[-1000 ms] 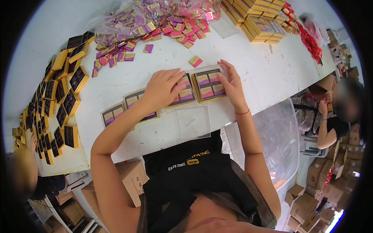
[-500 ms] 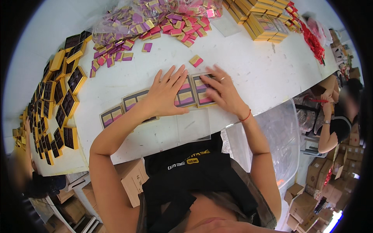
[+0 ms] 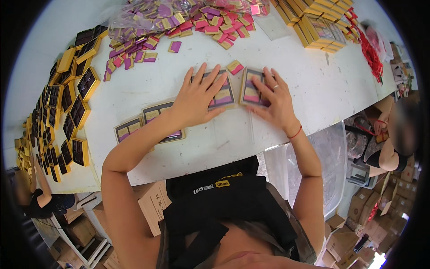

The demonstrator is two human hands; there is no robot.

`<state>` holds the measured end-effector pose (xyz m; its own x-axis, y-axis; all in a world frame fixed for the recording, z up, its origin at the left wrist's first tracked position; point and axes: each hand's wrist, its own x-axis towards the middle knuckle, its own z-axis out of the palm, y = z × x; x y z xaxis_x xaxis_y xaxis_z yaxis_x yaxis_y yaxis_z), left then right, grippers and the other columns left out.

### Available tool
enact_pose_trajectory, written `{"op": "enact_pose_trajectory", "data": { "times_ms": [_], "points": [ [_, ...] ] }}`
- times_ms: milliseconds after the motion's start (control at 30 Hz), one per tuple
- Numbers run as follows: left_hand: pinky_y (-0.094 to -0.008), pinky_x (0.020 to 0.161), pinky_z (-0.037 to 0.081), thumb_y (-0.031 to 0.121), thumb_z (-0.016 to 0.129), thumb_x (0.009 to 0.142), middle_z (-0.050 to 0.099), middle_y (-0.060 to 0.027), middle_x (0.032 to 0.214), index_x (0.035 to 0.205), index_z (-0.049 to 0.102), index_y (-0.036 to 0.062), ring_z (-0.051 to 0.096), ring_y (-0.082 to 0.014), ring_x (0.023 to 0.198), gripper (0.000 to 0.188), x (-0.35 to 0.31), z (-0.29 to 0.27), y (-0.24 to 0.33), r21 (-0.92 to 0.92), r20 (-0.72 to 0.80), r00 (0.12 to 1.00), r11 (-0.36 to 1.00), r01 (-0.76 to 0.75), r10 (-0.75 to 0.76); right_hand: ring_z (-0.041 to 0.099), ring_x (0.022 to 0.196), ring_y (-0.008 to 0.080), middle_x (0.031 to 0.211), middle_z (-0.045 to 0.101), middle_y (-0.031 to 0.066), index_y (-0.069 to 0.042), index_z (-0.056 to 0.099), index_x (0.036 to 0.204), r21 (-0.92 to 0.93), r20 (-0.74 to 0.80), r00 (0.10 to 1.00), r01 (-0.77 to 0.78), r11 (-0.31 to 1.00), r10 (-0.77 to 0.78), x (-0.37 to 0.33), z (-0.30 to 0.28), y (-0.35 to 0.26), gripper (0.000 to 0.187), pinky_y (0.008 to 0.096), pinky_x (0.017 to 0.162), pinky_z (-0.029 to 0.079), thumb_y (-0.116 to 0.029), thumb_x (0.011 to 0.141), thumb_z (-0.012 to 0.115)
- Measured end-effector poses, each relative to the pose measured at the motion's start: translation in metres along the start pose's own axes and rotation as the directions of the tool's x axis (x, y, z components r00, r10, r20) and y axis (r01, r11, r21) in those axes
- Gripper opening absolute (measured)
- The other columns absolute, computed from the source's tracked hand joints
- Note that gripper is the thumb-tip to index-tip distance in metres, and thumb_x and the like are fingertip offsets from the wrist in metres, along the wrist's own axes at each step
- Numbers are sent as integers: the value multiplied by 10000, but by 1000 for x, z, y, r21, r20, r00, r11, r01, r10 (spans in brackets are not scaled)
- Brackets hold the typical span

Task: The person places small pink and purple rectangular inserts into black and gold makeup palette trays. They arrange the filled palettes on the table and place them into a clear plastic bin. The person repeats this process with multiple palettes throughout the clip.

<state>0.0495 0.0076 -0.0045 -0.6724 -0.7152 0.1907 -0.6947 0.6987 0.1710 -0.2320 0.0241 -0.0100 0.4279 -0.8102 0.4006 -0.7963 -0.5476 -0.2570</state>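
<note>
Two shallow boxes, a left-hand box (image 3: 225,95) and a right-hand box (image 3: 251,93), lie on the white counter (image 3: 309,85) in front of the person, side by side with a narrow gap between them. Their visible compartments contain gold-and-coloured wrapped pieces, and both boxes appear to be under clear covers. Two further boxes, an outer box (image 3: 121,131) and an inner box (image 3: 153,111), lie near the left forearm, partly hidden by it; their visible compartments are also filled. Filling thus seems complete for this row, as far as the hands and arm allow it to be judged. Much appears to be left: dark-lined boxes (image 3: 79,112) with yellow sides crowd the left of the counter, apparently unfilled, and a large heap of wrapped pieces (image 3: 219,30) lies loose at the far side. Stacked yellow boxes (image 3: 313,36) at the upper right are probably finished. A single pink piece (image 3: 235,67) lies just beyond the gap.

Pose: the left hand (image 3: 197,97) lies palm down over its box, fingers extended and spread, its grip loose. The right hand (image 3: 277,99) arches over the other box, fingers toward the far edge and thumb at the near edge; its grip appears to grasp the box lightly. Both elbows are bent outward.
</note>
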Motion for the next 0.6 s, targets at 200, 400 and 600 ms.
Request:
{"op": "enact_pose_trajectory", "data": {
  "times_ms": [200,400,600],
  "points": [
    [-645,1138,187,464,664,876,213,-156,1614,1553,271,175,216,-476,1444,834,21,3,0,150,141,990,988,-20,-1,250,1430,482,1569,304,199,-206,402,1508,-122,216,976,29,992,-2,11,-11,12,750,594,1118,278,-389,849,710],
    [-675,1129,167,369,665,877,142,-133,1638,1555,269,245,168,-483,1459,795,14,-2,-4,114,193,977,987,-113,89,281,1405,487,1588,270,181,-272,438,1485,6,182,982,50,999,-50,4,-5,21,751,569,1114,285,-332,803,747],
    [-626,1119,214,318,739,802,219,-118,1609,1534,320,291,253,-442,1427,845,19,2,-13,8,93,988,992,-128,127,356,1341,437,1538,350,186,-260,536,1419,14,203,978,43,999,-45,11,-14,18,719,509,1072,340,-260,739,771]
  ]
}}
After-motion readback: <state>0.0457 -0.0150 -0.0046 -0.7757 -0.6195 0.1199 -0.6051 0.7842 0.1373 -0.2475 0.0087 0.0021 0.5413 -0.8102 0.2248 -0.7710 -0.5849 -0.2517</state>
